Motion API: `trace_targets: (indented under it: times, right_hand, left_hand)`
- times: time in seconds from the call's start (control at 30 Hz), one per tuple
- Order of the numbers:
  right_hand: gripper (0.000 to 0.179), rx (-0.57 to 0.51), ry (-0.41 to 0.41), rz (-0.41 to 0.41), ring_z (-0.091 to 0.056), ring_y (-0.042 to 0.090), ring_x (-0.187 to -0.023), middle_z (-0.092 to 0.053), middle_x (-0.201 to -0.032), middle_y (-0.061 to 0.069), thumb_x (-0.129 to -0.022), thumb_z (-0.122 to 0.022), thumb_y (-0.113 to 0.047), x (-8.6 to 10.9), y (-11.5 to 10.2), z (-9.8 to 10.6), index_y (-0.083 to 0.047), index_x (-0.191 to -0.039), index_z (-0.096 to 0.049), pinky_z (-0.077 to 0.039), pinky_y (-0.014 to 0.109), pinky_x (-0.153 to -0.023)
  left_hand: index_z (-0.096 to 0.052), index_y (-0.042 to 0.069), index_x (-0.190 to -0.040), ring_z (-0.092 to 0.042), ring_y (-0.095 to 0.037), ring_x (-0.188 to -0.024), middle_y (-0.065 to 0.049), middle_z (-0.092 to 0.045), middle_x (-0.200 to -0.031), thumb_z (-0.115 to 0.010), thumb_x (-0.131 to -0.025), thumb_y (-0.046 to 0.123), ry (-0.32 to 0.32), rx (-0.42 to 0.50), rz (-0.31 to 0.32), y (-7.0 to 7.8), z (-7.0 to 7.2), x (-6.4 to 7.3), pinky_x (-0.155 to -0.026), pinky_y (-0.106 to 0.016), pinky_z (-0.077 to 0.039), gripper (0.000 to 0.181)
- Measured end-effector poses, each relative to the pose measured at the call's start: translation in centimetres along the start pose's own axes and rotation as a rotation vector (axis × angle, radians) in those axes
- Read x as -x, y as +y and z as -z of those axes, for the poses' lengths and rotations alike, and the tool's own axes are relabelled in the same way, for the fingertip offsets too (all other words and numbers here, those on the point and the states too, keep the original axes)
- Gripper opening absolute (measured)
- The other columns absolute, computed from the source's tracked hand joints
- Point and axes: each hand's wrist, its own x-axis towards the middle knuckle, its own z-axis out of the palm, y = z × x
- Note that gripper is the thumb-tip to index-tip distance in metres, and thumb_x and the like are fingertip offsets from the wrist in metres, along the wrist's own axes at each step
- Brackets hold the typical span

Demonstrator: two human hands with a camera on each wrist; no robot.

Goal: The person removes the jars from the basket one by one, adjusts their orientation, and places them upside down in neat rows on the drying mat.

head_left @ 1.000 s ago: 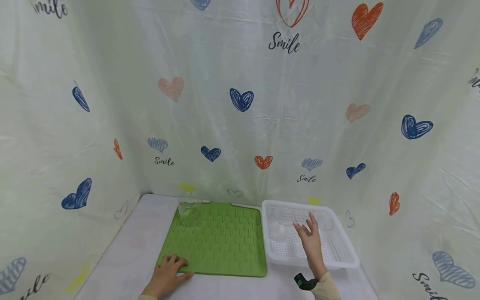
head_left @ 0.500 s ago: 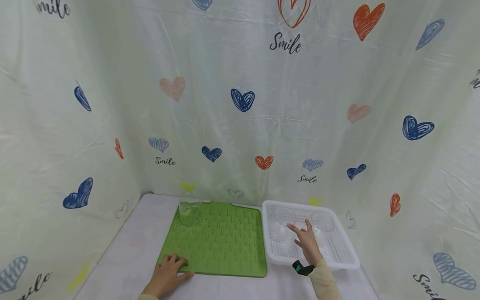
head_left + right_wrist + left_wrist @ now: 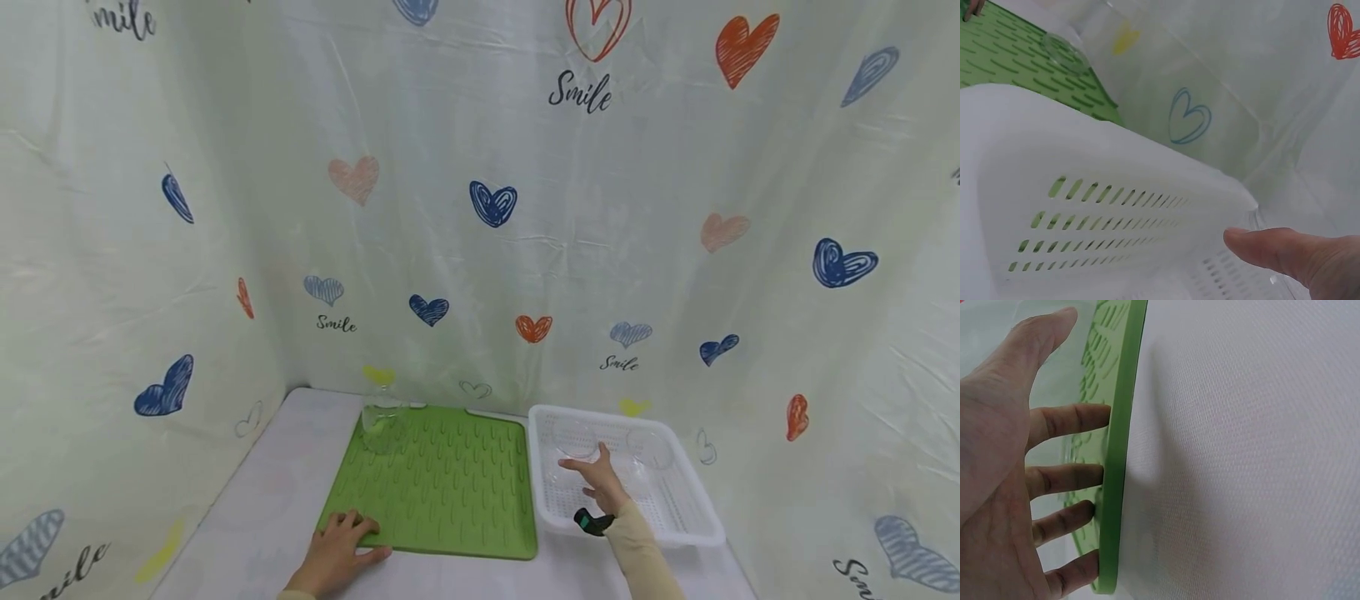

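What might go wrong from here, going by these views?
The clear containers barely show against the white basket, so the right hand, fingers spread close by, might bump one.

The left hand touches the near edge of the green mat; a push there could shift it and perhaps upset the clear vessel near its far left corner.

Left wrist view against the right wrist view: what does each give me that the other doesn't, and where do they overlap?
Only the left wrist view: the palm and thumb of the left hand.
Only the right wrist view: the white basket's slotted wall, the right hand and a blue heart print.
Both: the green mat and left-hand fingers, just a corner glimpse in the right.
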Motion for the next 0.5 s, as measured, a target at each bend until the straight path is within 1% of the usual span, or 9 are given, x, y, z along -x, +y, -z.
trace_targets:
  times: [0.1,0.27,0.4,0.5]
  right_hand:
    - [0.119,0.024,0.006,-0.008,-0.016,0.056,-0.137,0.003,-0.153,0.035,-0.081,-0.077,-0.022,-0.6,0.1,-0.4,0.0,-0.149,0.018,-0.031,0.071,-0.103]
    - [0.115,0.026,0.015,-0.005,-0.018,0.057,-0.136,-0.004,-0.151,0.035,-0.081,-0.077,-0.018,-1.3,0.4,-0.8,0.0,-0.149,0.014,-0.029,0.073,-0.102]
    - [0.112,0.024,0.017,0.004,-0.019,0.057,-0.135,-0.009,-0.149,0.035,-0.081,-0.076,-0.019,-1.9,0.7,-1.0,0.001,-0.148,0.012,-0.029,0.074,-0.102]
    - [0.114,0.018,0.014,0.008,-0.019,0.058,-0.135,-0.009,-0.148,0.036,-0.081,-0.077,-0.02,-2.2,1.0,-1.2,0.001,-0.148,0.012,-0.029,0.074,-0.102]
  left_hand:
    - [-0.067,0.021,-0.102,-0.049,-0.039,-0.109,-0.002,-0.056,-0.104,-0.066,-0.077,0.063,0.004,-0.007,-0.002,0.0,-0.1,0.0,-0.08,-0.072,-0.041,0.049]
    - [-0.067,0.022,-0.101,-0.049,-0.037,-0.108,-0.001,-0.055,-0.103,-0.066,-0.077,0.063,0.007,-0.015,0.003,0.1,-0.1,0.0,-0.08,-0.071,-0.041,0.048]
    - [-0.067,0.022,-0.101,-0.049,-0.036,-0.107,-0.001,-0.055,-0.102,-0.066,-0.077,0.064,0.016,-0.026,0.005,0.1,-0.2,0.0,-0.079,-0.07,-0.042,0.048]
    - [-0.067,0.022,-0.1,-0.049,-0.036,-0.106,-0.001,-0.055,-0.102,-0.066,-0.076,0.063,0.025,-0.035,0.003,0.0,-0.2,0.0,-0.078,-0.069,-0.043,0.047]
